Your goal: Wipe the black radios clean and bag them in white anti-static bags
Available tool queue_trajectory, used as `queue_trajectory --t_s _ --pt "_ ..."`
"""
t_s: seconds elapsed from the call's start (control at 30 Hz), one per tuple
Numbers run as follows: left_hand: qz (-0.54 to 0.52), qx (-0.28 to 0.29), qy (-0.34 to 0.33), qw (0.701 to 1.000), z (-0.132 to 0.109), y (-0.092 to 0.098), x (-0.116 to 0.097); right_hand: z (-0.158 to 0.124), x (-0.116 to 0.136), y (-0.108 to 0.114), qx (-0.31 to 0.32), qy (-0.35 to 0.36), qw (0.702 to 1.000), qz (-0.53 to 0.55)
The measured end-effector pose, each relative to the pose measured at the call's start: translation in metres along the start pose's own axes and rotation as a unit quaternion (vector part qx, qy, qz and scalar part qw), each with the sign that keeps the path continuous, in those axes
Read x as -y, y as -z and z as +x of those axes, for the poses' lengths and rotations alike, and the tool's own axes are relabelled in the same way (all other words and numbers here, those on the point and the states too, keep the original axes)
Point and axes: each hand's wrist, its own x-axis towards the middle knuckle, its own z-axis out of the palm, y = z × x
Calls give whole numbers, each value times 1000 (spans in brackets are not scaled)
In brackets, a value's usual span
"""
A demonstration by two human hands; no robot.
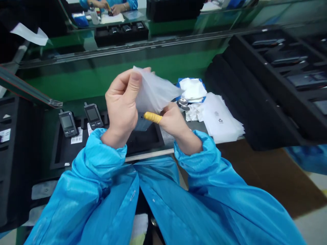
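Observation:
A translucent white plastic bag (157, 89) is stretched between my two hands above the bench. My left hand (124, 98) pinches its upper left edge between thumb and fingers. Lower down, my right hand (175, 119), with a yellow finger cot on its thumb, grips the bag's bottom edge; its other fingers are mostly hidden. Beneath my hands lies a black foam tray (159, 134). Two handheld devices with screens, one device (67, 123) and another device (93, 115), rest at the tray's left beside a printed label sheet (77, 135).
A stack of printed plastic bags (221, 117) lies right of my hands, beside white wipes (192, 89) in a blue box. Black foam trays (255, 92) with devices are piled at the right. Across the glass shelf, a co-worker's hands (117, 8) handle a small item.

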Motion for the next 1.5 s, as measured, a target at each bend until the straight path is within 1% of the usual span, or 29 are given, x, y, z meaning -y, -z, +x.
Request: queue_trajectory --t_s 0.1,0.17,0.23,0.27,0.33,0.37,0.43,0.5,0.53,0.57,0.6,0.63,0.67,0.7,0.8,0.83,0.87,0.9,0.93,1.0,1.07,1.1,1.17,1.2,1.23,1.3,1.37,1.43,1.5 --pt "23 11 86 996 -3 14 19 0 -17 0 -28 -32 999 6" --pt "43 78 182 979 -10 27 34 1 -30 0 -40 -51 998 8" --pt "69 158 286 943 -20 38 49 2 -39 2 -50 -66 996 -17" --pt "86 170 322 927 -25 43 56 2 -41 7 -54 -71 995 -43" --pt "112 139 364 914 -34 49 71 3 -39 24 -83 -66 988 -110" --pt "115 115 374 913 -37 51 78 3 -36 39 -119 -51 981 -147" --pt "112 78 386 912 -43 53 90 0 -30 79 -232 -15 944 -233" --pt "110 73 399 907 -45 53 99 -5 -27 127 -351 -28 872 -340" --pt "114 82 404 904 -46 53 101 -9 -28 150 -387 -79 826 -401" --pt "128 95 406 900 -46 54 103 -12 -31 170 -388 -167 786 -451" --pt "162 113 401 894 -44 54 104 -16 -37 187 -369 -251 757 -478" --pt "221 136 388 884 -42 55 105 -20 -43 200 -360 -284 745 -484" --pt "301 162 368 865 -39 56 104 -23 -50 210 -349 -310 738 -487" --pt "391 193 342 832 -35 57 102 -27 -57 216 -342 -319 738 -486" --pt "604 278 259 701 -22 62 92 -34 -66 223 -352 -309 738 -486" --pt "635 293 239 673 -18 63 86 -35 -63 222 -361 -299 737 -487" --pt "653 297 221 661 -16 63 80 -35 -58 219 -372 -285 736 -488" --pt "661 288 207 662 -14 63 72 -33 -51 214 -383 -266 738 -489" --pt "656 273 198 676 -13 61 65 -32 -42 206 -390 -243 742 -488" --pt "598 242 190 740 -16 52 52 -27 -23 181 -389 -184 762 -484" --pt "459 235 205 832 -21 39 44 -23 -7 142 -358 -102 804 -463" --pt "365 233 228 872 -23 33 43 -23 -1 119 -328 -29 841 -429" --pt "177 219 301 911 -26 25 44 -25 3 73 -220 49 898 -377" --pt "101 205 342 911 -27 25 46 -27 1 51 -165 75 907 -379" --pt "44 187 376 906 -28 27 48 -30 -2 32 -116 98 904 -400" --pt "-15 143 425 894 -29 39 49 -36 -13 1 -49 147 873 -462" --pt "-26 87 441 893 -32 58 48 -39 -23 -21 6 191 849 -493" --pt "-29 21 440 897 -36 79 44 -35 -27 -35 63 212 855 -468" --pt "-31 -39 430 902 -40 101 41 -19 -26 -45 93 202 877 -427"
